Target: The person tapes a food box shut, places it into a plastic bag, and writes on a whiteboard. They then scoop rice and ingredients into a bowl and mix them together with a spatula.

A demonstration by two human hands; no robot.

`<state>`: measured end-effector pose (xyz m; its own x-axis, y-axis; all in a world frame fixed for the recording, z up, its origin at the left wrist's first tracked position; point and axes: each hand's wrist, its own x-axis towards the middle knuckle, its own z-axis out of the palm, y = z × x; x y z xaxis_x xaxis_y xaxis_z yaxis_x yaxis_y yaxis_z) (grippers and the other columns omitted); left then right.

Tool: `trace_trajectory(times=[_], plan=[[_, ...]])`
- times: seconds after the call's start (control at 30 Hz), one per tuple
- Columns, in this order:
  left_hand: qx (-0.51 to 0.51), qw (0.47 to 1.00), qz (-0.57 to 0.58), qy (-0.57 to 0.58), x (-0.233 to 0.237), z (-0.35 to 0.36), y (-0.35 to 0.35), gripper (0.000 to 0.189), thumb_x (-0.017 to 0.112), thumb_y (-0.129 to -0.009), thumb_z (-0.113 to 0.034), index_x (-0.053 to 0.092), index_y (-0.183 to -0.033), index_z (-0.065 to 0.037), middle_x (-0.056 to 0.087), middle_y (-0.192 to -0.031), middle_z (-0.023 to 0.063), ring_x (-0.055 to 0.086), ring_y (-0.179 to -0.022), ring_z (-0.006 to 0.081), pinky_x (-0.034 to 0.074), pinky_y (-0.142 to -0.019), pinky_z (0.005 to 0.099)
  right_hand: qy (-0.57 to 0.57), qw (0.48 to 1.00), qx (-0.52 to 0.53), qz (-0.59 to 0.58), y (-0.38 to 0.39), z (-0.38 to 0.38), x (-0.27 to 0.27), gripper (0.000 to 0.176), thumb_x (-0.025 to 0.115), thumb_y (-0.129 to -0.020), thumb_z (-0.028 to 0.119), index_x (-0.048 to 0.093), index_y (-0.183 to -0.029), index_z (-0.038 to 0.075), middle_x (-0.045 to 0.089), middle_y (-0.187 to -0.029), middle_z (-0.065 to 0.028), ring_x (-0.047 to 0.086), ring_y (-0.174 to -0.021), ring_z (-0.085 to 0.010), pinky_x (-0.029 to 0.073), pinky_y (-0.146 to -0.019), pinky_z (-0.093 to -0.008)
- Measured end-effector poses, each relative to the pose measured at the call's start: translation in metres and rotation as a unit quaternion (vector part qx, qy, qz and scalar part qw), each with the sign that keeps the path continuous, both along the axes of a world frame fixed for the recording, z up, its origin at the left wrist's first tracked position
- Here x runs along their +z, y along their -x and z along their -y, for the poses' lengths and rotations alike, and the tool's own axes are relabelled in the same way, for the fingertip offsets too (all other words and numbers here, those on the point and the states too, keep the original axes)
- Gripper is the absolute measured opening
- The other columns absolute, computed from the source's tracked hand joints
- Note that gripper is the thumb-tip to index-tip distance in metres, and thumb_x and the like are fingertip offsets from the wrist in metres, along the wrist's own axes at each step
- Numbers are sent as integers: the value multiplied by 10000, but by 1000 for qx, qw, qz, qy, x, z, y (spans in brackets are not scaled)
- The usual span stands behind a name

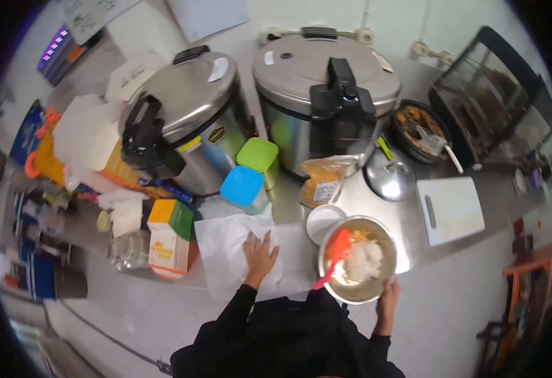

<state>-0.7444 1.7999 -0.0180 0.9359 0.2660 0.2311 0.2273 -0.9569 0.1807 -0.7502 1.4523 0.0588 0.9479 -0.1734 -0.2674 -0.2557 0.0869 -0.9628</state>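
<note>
My left hand [260, 257] lies on a sheet of white paper [216, 249] at the counter's front edge, its fingers spread. With my right hand [387, 302] I grip the rim of a metal mixing bowl [358, 295] from its right side; the thumb shows and the other fingers are partly hidden. White rice [365, 260] sits in the bowl over some orange-yellow food. A red spatula [335, 252] leans inside, its handle over the near left rim. Touching the bowl at its upper left is a small white dish [324, 222].
Two large rice cookers [197, 138] stand behind. Nearby are blue-lidded [242, 186] and green-lidded [257, 155] containers, a food bag [320, 183], a carton [170, 239], and a glass jar [129, 251]. Rightward are a pot lid [390, 175], a cutting board [452, 211], and a dark pan [417, 154].
</note>
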Motion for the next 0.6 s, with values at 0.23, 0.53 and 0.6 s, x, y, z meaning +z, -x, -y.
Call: trace_trajectory(times=[0.23,0.53,0.6], plan=[[18,993,37,110,0,19,-8,477,479,-761,-331,366,-1163,-100,406,-1091,194,253,-1122,376,203,-903,492,64,997,6,-46,-60,70,-47,325,405,-822,166,401,-1103,3,512,-935,-88,523,-773,-130,434,-511,-204],[71,930,352,75,104,-49,-64,853,773,-447,-300,313,-1120,-48,320,-1088,209,330,-999,356,296,-839,430,264,908,-161,281,-55,-7,13,543,421,-826,302,228,-1216,-23,270,-1235,-172,278,-1133,-268,197,-953,-359],[35,930,345,123,93,-66,-84,828,774,-450,-290,323,-1101,-49,334,-1068,199,342,-988,349,306,-828,427,-11,947,91,308,-25,-72,-7,521,462,-755,170,254,-1200,-4,330,-1183,-168,344,-1082,-292,277,-899,-405]])
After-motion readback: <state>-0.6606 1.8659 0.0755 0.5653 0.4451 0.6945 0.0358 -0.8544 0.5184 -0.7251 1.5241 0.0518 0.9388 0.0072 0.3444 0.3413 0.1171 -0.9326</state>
